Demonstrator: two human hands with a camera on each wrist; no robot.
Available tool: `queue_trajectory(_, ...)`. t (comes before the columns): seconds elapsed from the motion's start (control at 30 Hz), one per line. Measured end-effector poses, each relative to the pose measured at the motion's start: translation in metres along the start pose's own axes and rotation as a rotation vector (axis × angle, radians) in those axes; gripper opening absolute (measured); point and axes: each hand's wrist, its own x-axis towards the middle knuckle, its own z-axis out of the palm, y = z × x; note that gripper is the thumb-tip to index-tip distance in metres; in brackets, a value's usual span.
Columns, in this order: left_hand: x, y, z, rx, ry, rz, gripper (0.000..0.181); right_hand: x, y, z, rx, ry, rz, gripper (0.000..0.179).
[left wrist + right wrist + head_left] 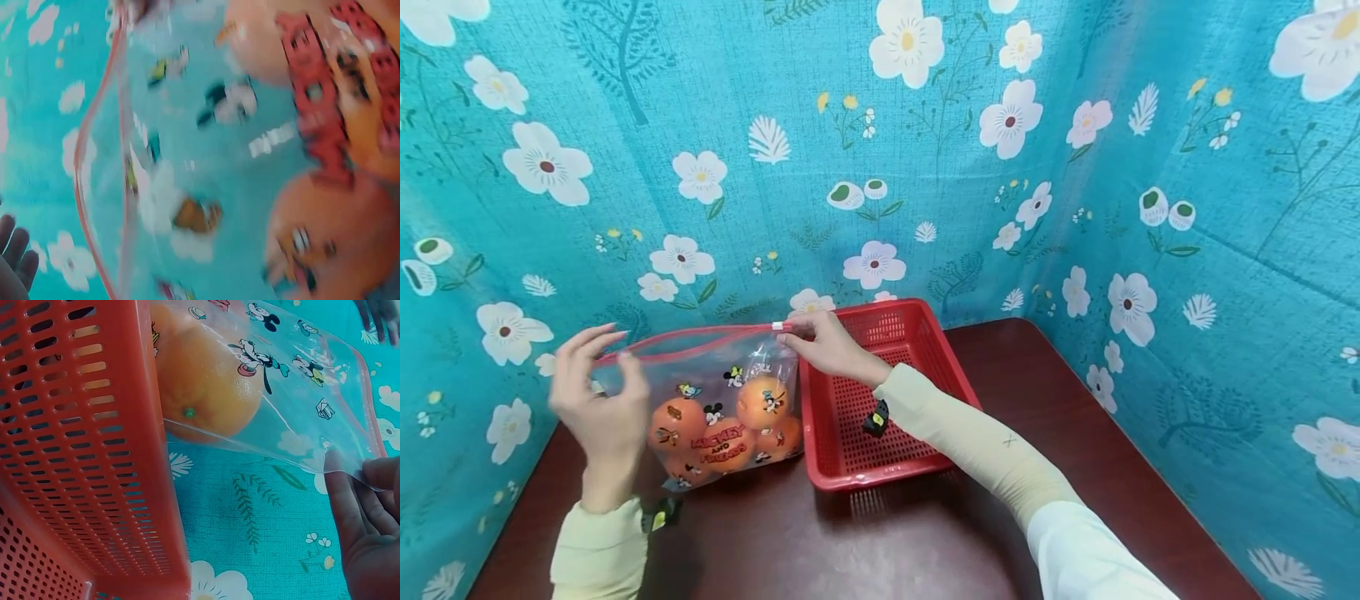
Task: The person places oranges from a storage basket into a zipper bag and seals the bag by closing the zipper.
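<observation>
A clear zip bag (pixel 730 396) with a red zip edge, cartoon figures and red lettering stands on the table, bulging with several oranges (pixel 676 425). My right hand (pixel 831 343) pinches its top right corner between thumb and fingers, right by the white slider (pixel 777 326). In the right wrist view, that hand (pixel 369 528) holds the clear plastic below the zip edge. The bag's mouth gapes toward the left. Beside the top left corner my left hand (pixel 598 400) is raised, fingers bent loosely; the left wrist view shows its fingers (pixel 17 253) apart from the red edge.
A red perforated plastic basket (pixel 880 480) stands immediately right of the bag, under my right forearm. Both are on a dark reddish-brown table (pixel 760 550). Teal flowered cloth (pixel 820 125) hangs behind and along the right side. A small black device (pixel 876 418) sits at my right wrist.
</observation>
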Motion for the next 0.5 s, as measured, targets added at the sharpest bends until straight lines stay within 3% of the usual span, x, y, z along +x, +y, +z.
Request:
queue_trajectory(0.13, -0.007, -0.002, 0.023, 0.007, -0.22, 0.135, 0.03, 0.0, 0.001, -0.001, -0.003, 0.003, -0.026, 0.016)
queue_trajectory(0.33, -0.019, 0.005, 0.052, 0.076, -0.557, 0.247, 0.04, -0.001, 0.001, -0.001, -0.008, -0.001, -0.047, 0.016)
queue_trajectory(0.5, -0.024, 0.007, 0.065, 0.072, -0.737, 0.327, 0.035, -0.001, -0.001, 0.002, 0.014, -0.015, -0.079, 0.018)
